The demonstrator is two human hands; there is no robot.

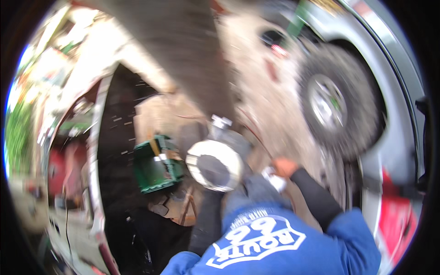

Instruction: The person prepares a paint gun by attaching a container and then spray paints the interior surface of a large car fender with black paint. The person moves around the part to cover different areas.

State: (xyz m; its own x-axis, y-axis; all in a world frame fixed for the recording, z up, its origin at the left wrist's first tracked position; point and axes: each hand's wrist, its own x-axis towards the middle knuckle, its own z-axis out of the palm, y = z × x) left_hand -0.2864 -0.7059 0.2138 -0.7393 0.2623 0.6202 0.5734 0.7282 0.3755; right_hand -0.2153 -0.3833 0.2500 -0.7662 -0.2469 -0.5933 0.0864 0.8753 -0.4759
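Motion blurs much of the view. My right hand (pixel 284 167), in an orange glove, is curled at a small white object (pixel 274 179) whose kind I cannot make out. The black left sleeve (pixel 206 222) runs up to a round piece with a pale ring and dark grey centre (pixel 214 166). My left hand is hidden behind that piece, so its grip does not show. Left of the round piece is a green plastic crate (pixel 158 187) with a few yellowish and white things at its far side.
A thick grey post-like shape (pixel 183 46) crosses the top middle. To the right stands a light-coloured vehicle (pixel 394 156) with a large knobbly tyre (pixel 316 123). A red object (pixel 396 220) lies at lower right. A dark area (pixel 114 123) borders the crate's left side.
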